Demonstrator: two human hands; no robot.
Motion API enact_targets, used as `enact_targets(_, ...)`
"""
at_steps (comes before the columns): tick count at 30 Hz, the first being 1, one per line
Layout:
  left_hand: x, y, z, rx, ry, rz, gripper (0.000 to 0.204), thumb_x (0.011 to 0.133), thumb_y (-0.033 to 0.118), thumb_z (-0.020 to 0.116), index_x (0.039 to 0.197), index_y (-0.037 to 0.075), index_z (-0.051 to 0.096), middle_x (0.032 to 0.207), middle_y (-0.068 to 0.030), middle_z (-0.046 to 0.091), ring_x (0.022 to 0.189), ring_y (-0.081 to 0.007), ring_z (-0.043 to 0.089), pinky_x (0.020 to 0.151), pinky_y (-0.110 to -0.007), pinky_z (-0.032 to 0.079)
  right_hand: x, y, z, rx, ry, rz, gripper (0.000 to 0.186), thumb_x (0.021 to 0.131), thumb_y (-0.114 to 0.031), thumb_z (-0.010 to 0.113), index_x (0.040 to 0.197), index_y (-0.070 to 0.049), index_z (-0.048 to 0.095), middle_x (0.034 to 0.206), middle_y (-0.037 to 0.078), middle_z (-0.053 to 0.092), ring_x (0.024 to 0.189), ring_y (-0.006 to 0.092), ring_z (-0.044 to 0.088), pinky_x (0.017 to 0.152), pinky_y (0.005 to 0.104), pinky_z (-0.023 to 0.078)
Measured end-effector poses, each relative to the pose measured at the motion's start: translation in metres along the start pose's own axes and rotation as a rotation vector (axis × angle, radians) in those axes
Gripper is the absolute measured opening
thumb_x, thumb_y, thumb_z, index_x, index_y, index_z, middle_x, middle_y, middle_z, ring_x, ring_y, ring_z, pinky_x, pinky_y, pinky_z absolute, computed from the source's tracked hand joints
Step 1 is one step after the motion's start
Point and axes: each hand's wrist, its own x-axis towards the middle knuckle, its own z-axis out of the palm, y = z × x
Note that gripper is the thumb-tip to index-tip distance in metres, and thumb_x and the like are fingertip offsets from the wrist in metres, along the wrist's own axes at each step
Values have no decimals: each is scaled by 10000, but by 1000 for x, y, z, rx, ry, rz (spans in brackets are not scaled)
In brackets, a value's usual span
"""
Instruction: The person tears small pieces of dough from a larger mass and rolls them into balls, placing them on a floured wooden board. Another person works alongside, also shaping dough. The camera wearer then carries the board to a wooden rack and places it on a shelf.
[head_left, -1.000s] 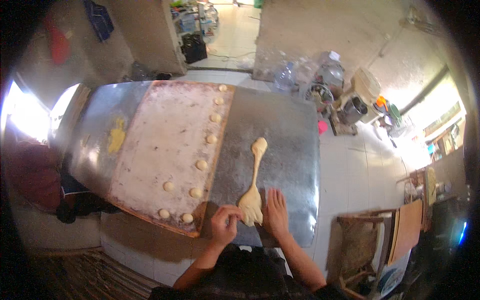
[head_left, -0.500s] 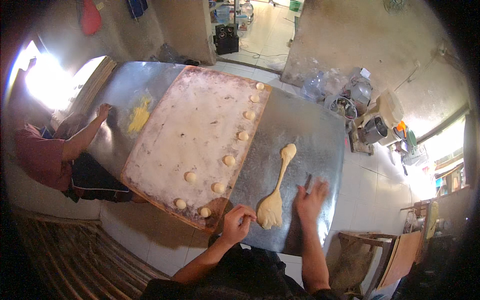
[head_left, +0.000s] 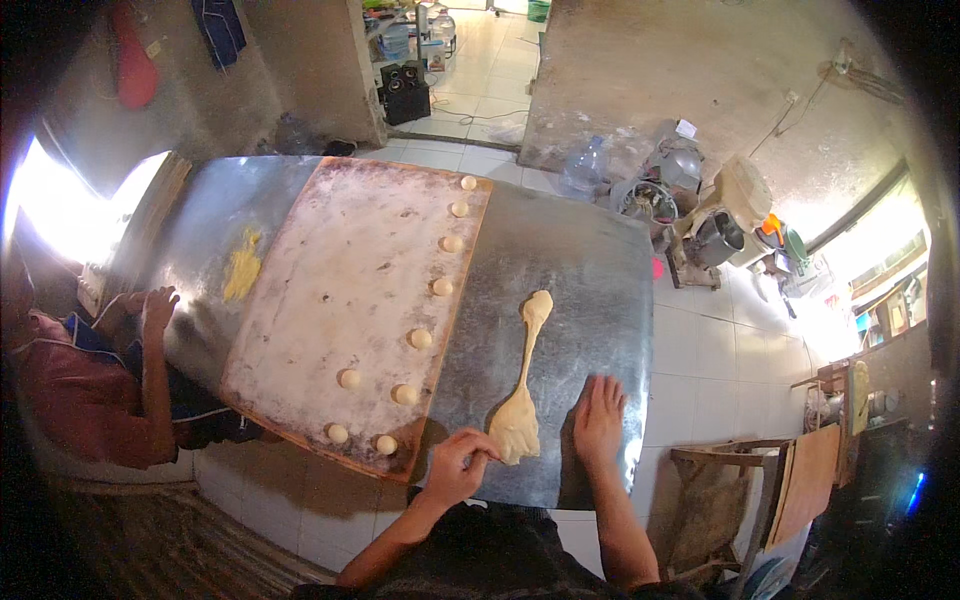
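A long piece of dough [head_left: 515, 425] lies on the dark metal tabletop [head_left: 570, 250], with a wide lump near me, a thin neck and a small knob at its far end. My left hand [head_left: 457, 468] is at the lower left edge of the wide lump, fingers curled and thumb and fingertips closed at the dough. To the right of the lump, my right hand [head_left: 599, 425] is stretched out over the tabletop, palm down and holding nothing. Several small dough balls [head_left: 421, 339] sit along the right and near edges of a floured board [head_left: 330, 270].
A co-worker [head_left: 95, 385] sits at the table's left end, hands near its edge. Yellow fat or paste [head_left: 243, 265] is smeared on the metal there. Beyond the right side stand pots [head_left: 718, 240] and a clear bottle [head_left: 585, 165]. A wooden frame [head_left: 730, 455] stands at lower right.
My right hand, blurred before, is now steady with fingers extended. My left hand stays at the dough's edge. The co-worker's arm has drawn back, and the whole view has shifted.
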Motion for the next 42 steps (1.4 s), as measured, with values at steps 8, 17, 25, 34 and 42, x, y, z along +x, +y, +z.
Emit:
enact_targets(8, -5, 8, -4, 453, -133, -210, 241, 964, 212, 652, 1156, 70, 623, 911, -138, 715, 772, -311, 727, 605, -396, 564, -3, -33, -80, 132, 123, 425, 512, 1012, -349, 593, 1408, -29, 542, 1105, 243, 699, 1033, 422, 672, 943, 546, 494)
enact_targets(17, -13, 1, 50, 712, -343, -249, 503, 966, 449, 610, 1277, 55, 583, 1074, -211, 700, 932, -351, 719, 702, -513, 576, 87, -155, -99, 346, 350, -196, 166, 906, -157, 725, 1053, -87, 690, 846, 127, 699, 673, 282, 669, 584, 428, 517)
enact_targets(25, -64, -99, 111, 737, -181, 166, 427, 1021, 242, 547, 1431, 123, 533, 1209, -90, 664, 1177, -291, 635, 892, -392, 560, 120, -284, 2, 341, -263, -267, 585, 919, -258, 742, 1417, -45, 520, 1205, 242, 681, 954, 377, 705, 852, 460, 550)
enact_targets(34, -23, -32, 20, 154, -300, -178, 313, 1019, 133, 498, 1295, -15, 501, 1229, -287, 629, 1092, -414, 671, 875, -499, 555, -54, -104, -84, 1100, -626, 844, 523, 1083, -464, 478, 1244, 2, 654, 1019, 93, 724, 862, 203, 661, 705, 364, 526)
enact_targets(42, -15, 115, -36, 741, -309, 442, 422, 1013, 269, 525, 1328, -5, 587, 1140, -194, 693, 1213, -292, 584, 1009, -476, 451, -81, -112, 27, 2067, -462, 945, 471, 1076, -469, 494, 1186, -21, 591, 1094, 124, 681, 1018, 272, 646, 777, 441, 537)
